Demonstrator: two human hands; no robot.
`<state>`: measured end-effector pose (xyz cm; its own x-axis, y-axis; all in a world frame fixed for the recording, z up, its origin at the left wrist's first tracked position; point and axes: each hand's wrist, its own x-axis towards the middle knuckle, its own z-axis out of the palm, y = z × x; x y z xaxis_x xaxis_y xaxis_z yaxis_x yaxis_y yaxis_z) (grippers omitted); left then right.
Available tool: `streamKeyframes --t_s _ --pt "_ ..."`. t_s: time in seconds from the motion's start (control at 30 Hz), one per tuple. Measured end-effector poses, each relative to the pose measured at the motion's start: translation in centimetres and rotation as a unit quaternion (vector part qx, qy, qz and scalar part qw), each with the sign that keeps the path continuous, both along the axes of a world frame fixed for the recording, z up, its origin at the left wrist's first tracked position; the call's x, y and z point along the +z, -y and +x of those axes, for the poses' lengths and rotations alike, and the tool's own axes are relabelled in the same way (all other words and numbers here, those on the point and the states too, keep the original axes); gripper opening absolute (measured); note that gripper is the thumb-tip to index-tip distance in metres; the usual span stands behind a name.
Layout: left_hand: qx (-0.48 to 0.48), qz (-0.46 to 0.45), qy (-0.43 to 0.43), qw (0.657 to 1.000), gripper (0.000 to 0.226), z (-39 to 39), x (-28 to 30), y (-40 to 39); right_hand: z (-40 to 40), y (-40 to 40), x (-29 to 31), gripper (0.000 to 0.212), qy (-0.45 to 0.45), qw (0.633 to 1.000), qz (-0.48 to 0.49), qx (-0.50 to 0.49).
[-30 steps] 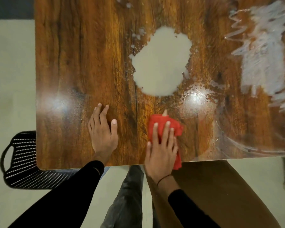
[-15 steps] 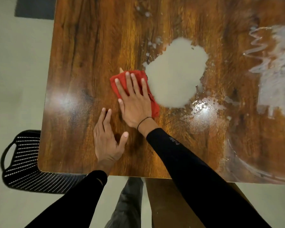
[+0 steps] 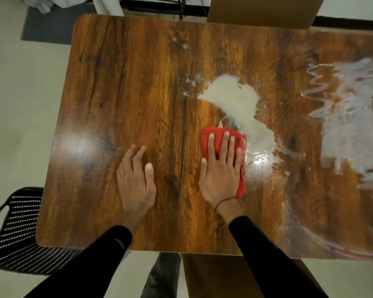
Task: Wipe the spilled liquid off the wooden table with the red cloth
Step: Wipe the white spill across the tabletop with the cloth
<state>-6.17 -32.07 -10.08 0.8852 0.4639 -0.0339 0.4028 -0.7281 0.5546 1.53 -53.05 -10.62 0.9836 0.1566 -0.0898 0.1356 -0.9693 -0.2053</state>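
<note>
A wooden table point(image 3: 121, 100) fills the view. A whitish puddle of spilled liquid point(image 3: 235, 102) lies at its middle, its lower left part smeared away. My right hand point(image 3: 221, 171) presses flat on the folded red cloth point(image 3: 215, 136), fingers spread over it, at the puddle's lower left edge. The cloth's right edge touches the liquid. My left hand point(image 3: 136, 179) rests flat on the dry wood to the left, holding nothing. A second patch of streaked white liquid point(image 3: 351, 119) covers the right side of the table.
A black mesh chair point(image 3: 15, 233) stands at the table's lower left corner. A brown cardboard box point(image 3: 265, 11) sits beyond the far edge. A brown panel point(image 3: 213, 276) and my legs show under the near edge. Wet sheen spreads along the lower right.
My right hand slid the red cloth from the puddle's left side down and right, cutting away the puddle's lower left part. My left hand stayed in place.
</note>
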Motion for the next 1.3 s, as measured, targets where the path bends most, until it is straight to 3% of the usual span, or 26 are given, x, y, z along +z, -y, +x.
streamKeyframes --t_s 0.13,0.27,0.37,0.57,0.73,0.93,1.03,1.13,1.3 --pt "-0.092 0.032 -0.01 0.995 0.057 7.8 0.7 -1.9 -1.3 -1.7 -0.4 0.074 0.001 0.993 0.009 0.118" --pt "-0.072 0.048 -0.041 0.995 0.062 10.0 0.0 -3.3 1.9 -4.4 -0.7 0.073 0.008 0.972 0.014 0.234" --pt "-0.083 0.08 -0.043 0.992 0.064 9.6 -0.9 -3.4 6.2 -7.4 -0.6 0.071 0.013 0.965 0.006 0.262" --pt "-0.072 0.082 -0.051 0.993 0.069 9.7 -1.3 -3.5 15.7 -11.5 0.1 0.071 0.015 0.97 -0.007 0.243" --pt "-0.078 0.087 -0.053 0.992 0.068 9.8 -1.5 -3.8 20.8 -8.3 0.1 0.071 0.005 0.996 -0.004 0.085" --pt "-0.084 0.076 -0.058 0.992 0.068 9.6 -1.2 -3.8 15.8 -4.6 0.3 0.076 -0.025 0.998 0.005 -0.056" --pt "-0.082 0.08 -0.059 0.992 0.069 9.7 -1.0 -3.6 10.9 -5.0 0.3 0.079 -0.037 0.999 0.008 -0.035" --pt "-0.073 0.082 -0.066 0.992 0.07 9.7 -0.8 -3.3 7.4 -5.9 0.1 0.081 -0.036 0.998 0.006 0.049" --pt "-0.069 0.09 -0.063 0.992 0.07 10.1 -0.9 -3.1 8.1 -5.0 -0.3 0.075 -0.01 0.984 0.007 0.176"
